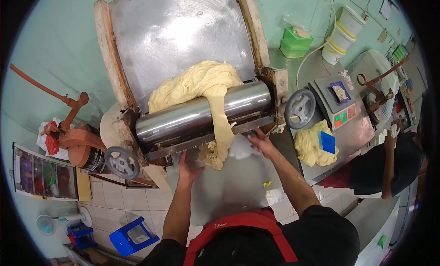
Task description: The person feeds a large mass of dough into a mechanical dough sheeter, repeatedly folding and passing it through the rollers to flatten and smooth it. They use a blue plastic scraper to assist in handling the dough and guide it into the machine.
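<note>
A large mass of pale yellow dough [195, 80] rests behind the steel roller [178, 119] of a dough sheeter. One strip of it hangs over the roller, and its ragged end reaches the metal tray [238, 188] in front. My left hand [187, 167] is at the left of the hanging dough, fingers spread, close below the scraper bar [201, 141]. Farther right, my right hand [262, 143] is by the bar's right end with its fingers apart. Neither hand holds anything; whether the fingertips touch the bar, I cannot tell.
Grey handwheels [122, 163] flank the machine. On the right-hand table, a dough pile [311, 144] with a blue scraper [327, 142] lies near a digital scale [337, 101]. A co-worker [385, 163] stands at the right. Blue stools [133, 237] are on the floor at left.
</note>
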A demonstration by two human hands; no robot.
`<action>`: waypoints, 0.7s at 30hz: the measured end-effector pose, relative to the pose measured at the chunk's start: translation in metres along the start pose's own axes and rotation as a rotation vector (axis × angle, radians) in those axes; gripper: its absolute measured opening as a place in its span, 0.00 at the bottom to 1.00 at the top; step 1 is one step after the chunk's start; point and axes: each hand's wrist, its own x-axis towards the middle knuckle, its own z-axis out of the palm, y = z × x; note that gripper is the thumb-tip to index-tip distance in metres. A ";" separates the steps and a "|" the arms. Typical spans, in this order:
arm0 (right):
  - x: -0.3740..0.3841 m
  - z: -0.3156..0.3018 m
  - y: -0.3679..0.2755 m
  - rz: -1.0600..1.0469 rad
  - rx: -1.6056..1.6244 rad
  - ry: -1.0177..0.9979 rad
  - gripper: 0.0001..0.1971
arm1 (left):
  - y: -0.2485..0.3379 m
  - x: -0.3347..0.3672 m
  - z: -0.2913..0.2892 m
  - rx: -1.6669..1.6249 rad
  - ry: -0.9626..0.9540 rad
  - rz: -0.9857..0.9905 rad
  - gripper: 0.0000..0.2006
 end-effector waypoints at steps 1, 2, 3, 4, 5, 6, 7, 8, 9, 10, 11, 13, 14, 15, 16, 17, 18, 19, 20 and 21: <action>0.023 0.001 -0.004 -0.035 0.075 -0.025 0.28 | 0.004 0.021 0.001 -0.092 -0.104 -0.051 0.46; 0.052 -0.007 0.002 -0.016 0.095 -0.042 0.29 | 0.008 0.041 0.004 -0.180 -0.220 -0.108 0.47; 0.077 -0.017 0.017 0.006 0.116 -0.055 0.31 | 0.010 0.059 0.005 -0.217 -0.259 -0.141 0.47; 0.101 -0.029 0.030 0.024 0.137 -0.062 0.33 | 0.011 0.076 0.005 -0.253 -0.302 -0.178 0.47; 0.120 -0.036 0.039 0.034 0.142 -0.066 0.33 | 0.012 0.087 0.007 -0.289 -0.339 -0.212 0.47; 0.129 -0.033 0.042 0.055 0.139 -0.091 0.33 | 0.014 0.089 0.010 -0.188 -0.263 -0.224 0.47; 0.135 -0.032 0.046 0.067 0.124 -0.109 0.33 | 0.013 0.089 0.014 -0.084 -0.186 -0.236 0.47; 0.141 -0.029 0.049 0.073 0.106 -0.125 0.34 | 0.013 0.091 0.020 0.018 -0.117 -0.255 0.47; 0.141 -0.029 0.055 0.072 0.100 -0.138 0.34 | 0.012 0.097 0.027 0.088 -0.087 -0.279 0.46; 0.143 -0.014 0.049 0.075 0.062 -0.176 0.34 | 0.010 0.102 0.022 0.120 -0.057 -0.271 0.44; 0.143 0.003 0.045 0.073 0.015 -0.212 0.34 | 0.007 0.105 0.015 0.154 -0.024 -0.263 0.43; 0.136 0.013 0.049 0.042 -0.061 -0.208 0.35 | -0.005 0.122 0.023 0.285 -0.036 -0.217 0.39; 0.134 0.030 0.047 0.031 -0.116 -0.229 0.35 | -0.011 0.126 0.017 0.348 -0.023 -0.167 0.38; 0.130 0.046 0.045 0.016 -0.164 -0.251 0.35 | -0.018 0.129 0.012 0.420 -0.009 -0.116 0.36; 0.126 0.056 0.043 0.001 -0.200 -0.248 0.36 | -0.026 0.133 0.012 0.539 -0.012 -0.047 0.35; 0.119 0.065 0.044 -0.011 -0.226 -0.264 0.36 | -0.033 0.135 0.009 0.667 -0.006 0.028 0.33; 0.112 0.071 0.049 -0.005 -0.246 -0.275 0.36 | -0.040 0.130 0.008 0.805 -0.008 0.098 0.31; 0.104 0.076 0.053 0.007 -0.239 -0.302 0.37 | -0.045 0.124 0.005 0.943 -0.012 0.173 0.30; 0.090 0.080 0.060 0.025 -0.214 -0.341 0.37 | -0.048 0.115 -0.001 1.091 -0.030 0.264 0.27; 0.079 0.079 0.067 0.043 -0.183 -0.371 0.37 | -0.047 0.104 0.002 1.240 -0.045 0.363 0.24</action>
